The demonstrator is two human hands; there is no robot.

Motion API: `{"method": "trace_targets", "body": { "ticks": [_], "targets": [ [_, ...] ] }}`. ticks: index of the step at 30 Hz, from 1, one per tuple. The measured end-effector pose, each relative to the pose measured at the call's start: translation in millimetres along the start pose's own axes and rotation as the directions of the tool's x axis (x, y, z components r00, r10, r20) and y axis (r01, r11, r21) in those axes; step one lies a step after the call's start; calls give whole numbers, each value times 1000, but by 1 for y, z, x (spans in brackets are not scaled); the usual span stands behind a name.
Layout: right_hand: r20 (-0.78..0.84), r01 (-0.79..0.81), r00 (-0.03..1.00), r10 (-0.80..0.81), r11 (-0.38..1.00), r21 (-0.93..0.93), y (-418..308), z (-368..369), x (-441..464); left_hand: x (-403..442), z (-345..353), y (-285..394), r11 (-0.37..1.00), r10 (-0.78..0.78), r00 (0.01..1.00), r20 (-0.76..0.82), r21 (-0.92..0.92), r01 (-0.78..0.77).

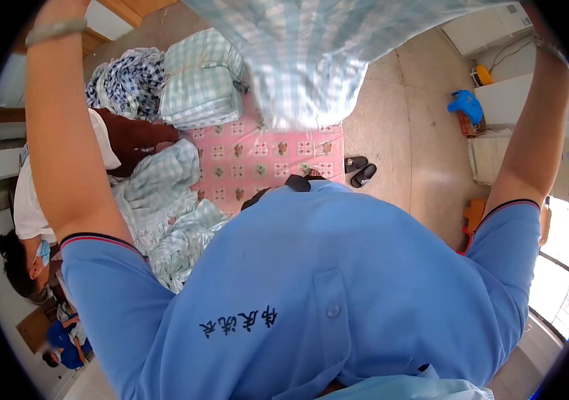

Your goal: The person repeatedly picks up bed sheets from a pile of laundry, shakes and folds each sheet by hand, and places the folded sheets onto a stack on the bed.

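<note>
As the checked cloth (308,63) is hanging between the raised arms (68,140), both hands are lying out of view, so I cannot tell their grip. Good handling is probably calling for even tension, with the hem clearing the crumpled cloth (164,200) toward the left hand and the sandals (364,175) toward the right.

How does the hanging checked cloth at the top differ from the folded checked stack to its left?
Pose: the hanging checked cloth drapes loosely in one spread; the folded checked stack lies in compact layers.
Sharpness: the hanging checked cloth is blurred at its lower edge; the folded checked stack looks sharper.
Framing: the hanging checked cloth runs past the picture's top; the folded checked stack doesn't.
Both share pale checks with white.
</note>
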State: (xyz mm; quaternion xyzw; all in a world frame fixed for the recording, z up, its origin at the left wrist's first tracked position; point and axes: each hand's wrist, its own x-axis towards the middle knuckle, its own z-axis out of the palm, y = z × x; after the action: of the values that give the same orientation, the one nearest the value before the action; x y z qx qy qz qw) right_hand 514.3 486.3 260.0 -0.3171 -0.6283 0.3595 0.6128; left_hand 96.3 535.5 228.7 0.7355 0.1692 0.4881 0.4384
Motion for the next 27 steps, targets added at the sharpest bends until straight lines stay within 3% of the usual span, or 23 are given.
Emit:
{"method": "trace_targets", "body": {
  "ticks": [1,2,3,4,6,7,8,9,10,11,13,16,17,18,19,21,22,24,27],
  "targets": [
    [-79,-25,997,24,1000,-5,-11,8,-11,-16,4,2,987,95,995,19,-133,-91],
    [-159,-51,986,49,999,-8,-15,14,-15,-26,4,2,975,2,995,-99,-221,-24],
    [-204,22,978,-29,999,-35,-9,2,-17,-36,3,3,947,-90,973,-214,-321,17],
    [-216,-32,976,18,998,-58,2,-22,-28,-38,1,1,889,-373,831,-413,-416,192],
    [-212,-154,971,112,969,-193,30,-49,-69,-88,4,-24,790,-481,858,-182,-514,334],
    [-196,-214,968,158,927,-308,47,-54,-99,-121,0,-45,805,-447,884,-139,-493,329],
    [-179,-262,963,203,869,-419,64,-57,-129,-167,-4,-76,720,-590,774,-230,-583,376],
    [-190,-400,915,356,858,-322,66,-32,-155,-197,11,-89,739,-542,825,-161,-557,377],
    [-196,-534,844,499,814,-227,69,-7,-181,-218,28,-89,706,-613,789,-44,-478,523],
    [-234,-589,807,543,775,-231,88,4,-206,-242,41,-94,592,-799,590,-116,-325,737],
    [-149,-774,629,763,596,-213,118,17,-245,-310,39,-133,365,-927,375,-2,-234,901],
    [-142,-879,442,886,397,-262,172,30,-301,-367,71,-178,402,-903,431,1,-357,843],
    [-153,-910,360,920,309,-277,194,32,-318,-388,77,-201,260,-955,295,28,-402,878],
    [-184,-898,385,904,322,-300,227,32,-347,-409,85,-224,117,-986,159,59,-441,890],
    [-212,-885,410,887,332,-325,258,32,-372,-429,93,-250,110,-986,153,63,-445,889],
    [-307,-924,138,942,11,-382,294,41,-390,-455,114,-291,4,-1000,16,26,-391,921],
    [-303,-922,128,945,1,-387,310,46,-399,-453,119,-300,-8,-1000,4,29,-398,917],
    [-379,-976,-132,916,-186,-111,337,52,-412,-448,126,-321,-221,-968,-247,-40,-327,919],
    [-298,-977,-175,938,-202,-63,371,37,-406,-444,122,-354,-193,-973,-227,-33,-412,891]
  ]
}}
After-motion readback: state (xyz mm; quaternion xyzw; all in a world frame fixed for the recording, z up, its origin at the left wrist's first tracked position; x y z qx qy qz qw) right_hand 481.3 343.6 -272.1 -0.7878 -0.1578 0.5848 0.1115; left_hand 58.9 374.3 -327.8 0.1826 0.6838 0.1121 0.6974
